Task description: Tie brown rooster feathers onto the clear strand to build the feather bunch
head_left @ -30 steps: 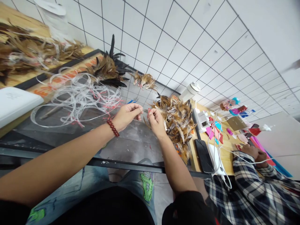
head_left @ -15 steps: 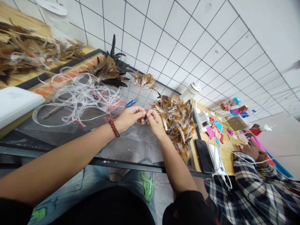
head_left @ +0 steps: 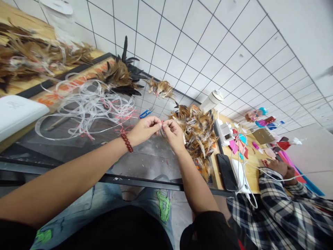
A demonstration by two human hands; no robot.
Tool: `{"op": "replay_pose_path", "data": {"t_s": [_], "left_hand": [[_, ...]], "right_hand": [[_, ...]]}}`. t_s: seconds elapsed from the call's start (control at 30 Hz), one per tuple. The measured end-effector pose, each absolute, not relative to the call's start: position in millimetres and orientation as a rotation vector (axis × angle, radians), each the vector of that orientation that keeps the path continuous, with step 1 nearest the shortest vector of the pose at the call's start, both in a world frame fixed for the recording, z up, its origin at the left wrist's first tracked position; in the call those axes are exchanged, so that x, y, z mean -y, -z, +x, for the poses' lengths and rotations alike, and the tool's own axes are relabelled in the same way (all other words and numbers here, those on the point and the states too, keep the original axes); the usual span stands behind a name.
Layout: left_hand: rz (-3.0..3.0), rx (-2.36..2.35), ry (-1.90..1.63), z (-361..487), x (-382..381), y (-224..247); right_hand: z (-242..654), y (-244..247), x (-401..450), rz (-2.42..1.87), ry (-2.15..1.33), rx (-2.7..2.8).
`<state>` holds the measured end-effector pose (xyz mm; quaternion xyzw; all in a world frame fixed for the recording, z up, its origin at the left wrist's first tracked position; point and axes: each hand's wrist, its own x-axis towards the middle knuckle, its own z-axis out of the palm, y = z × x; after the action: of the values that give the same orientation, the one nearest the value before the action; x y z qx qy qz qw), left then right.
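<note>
My left hand (head_left: pixel 144 130), with a beaded bracelet at the wrist, pinches one side of a short bit of pink string (head_left: pixel 162 122). Thumb and fingers of my right hand (head_left: pixel 174 136) close on its other side, and the fingertips almost meet. Something thin and pale curves below them, too small to make out. To the left lies a tangle of clear plastic cord (head_left: pixel 90 107) with pink string ends. Blue thread snips (head_left: pixel 145 113) rest just beyond my left hand. A heap of brown feathers (head_left: pixel 199 133) lies right beside my right hand.
A small feather bunch (head_left: pixel 161 89) and a brown-black one (head_left: pixel 118 76) lie near the tiled wall. A white bottle (head_left: pixel 212 100), a phone (head_left: pixel 227 172) and a cabled power strip (head_left: pixel 240 177) stand or lie right. A co-worker's hands (head_left: pixel 282 170) are at far right.
My hands stay together in the same place, with the fingertips shifted slightly. The view has tilted a little; nothing else has visibly moved.
</note>
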<state>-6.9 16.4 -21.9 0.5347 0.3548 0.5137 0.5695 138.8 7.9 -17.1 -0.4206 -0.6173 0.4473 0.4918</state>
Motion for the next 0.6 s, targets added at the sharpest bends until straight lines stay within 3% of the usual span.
{"op": "replay_pose_path", "data": {"t_s": [0.6], "left_hand": [[1.208,-0.909,-1.252,-6.2,-14.4,18.2]], "right_hand": [[137.3,17.7,-9.1,-1.062,-1.023,1.450]]}}
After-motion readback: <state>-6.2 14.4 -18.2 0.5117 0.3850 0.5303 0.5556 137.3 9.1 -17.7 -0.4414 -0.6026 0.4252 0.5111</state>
